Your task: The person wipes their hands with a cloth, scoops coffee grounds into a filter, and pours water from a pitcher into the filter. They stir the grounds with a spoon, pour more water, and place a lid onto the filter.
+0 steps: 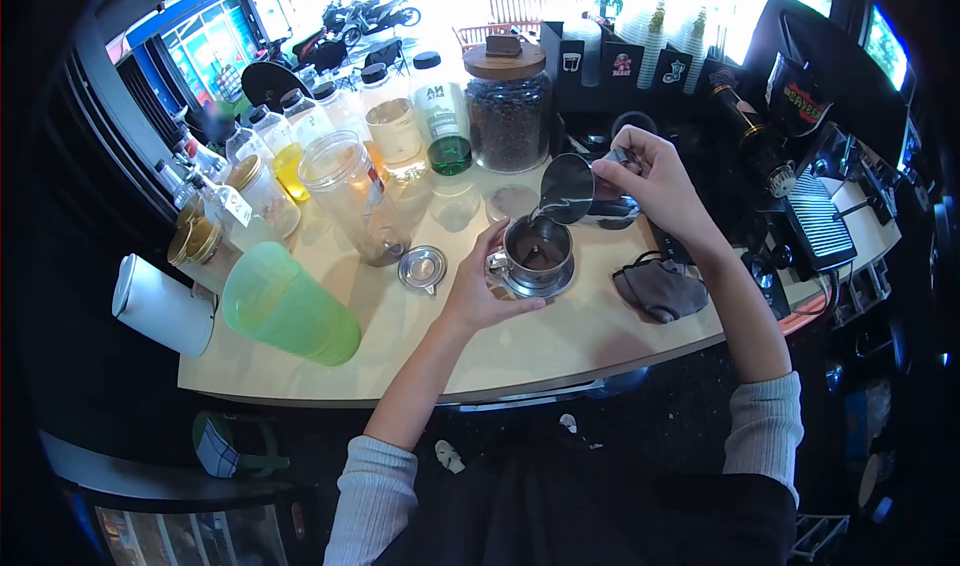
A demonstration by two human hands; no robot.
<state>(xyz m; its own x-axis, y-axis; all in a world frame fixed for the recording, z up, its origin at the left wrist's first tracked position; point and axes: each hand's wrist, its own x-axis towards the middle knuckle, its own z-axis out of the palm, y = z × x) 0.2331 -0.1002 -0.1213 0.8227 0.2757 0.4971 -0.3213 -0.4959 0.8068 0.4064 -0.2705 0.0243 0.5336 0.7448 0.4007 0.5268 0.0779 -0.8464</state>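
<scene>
My right hand (pixel 655 186) grips a small dark metal pitcher (pixel 568 188), tipped to the left. A thin stream of clear liquid runs from its lip. Below the stream stands a metal coffee drip filter (pixel 540 256), upright, with dark contents inside and a wide metal base. My left hand (pixel 476 291) is curled around the filter's left side, its thumb along the front. What the filter rests on is mostly hidden. To the left of that hand lies a round metal lid (pixel 422 269) on the wooden counter (pixel 470 361).
A green plastic pitcher (pixel 290 306) and a clear jar (pixel 350 196) stand at left. Several bottles line the back left beside a coffee bean jar (pixel 508 121). A dark cloth (pixel 660 289) lies right, near an espresso machine's drip tray (pixel 820 216).
</scene>
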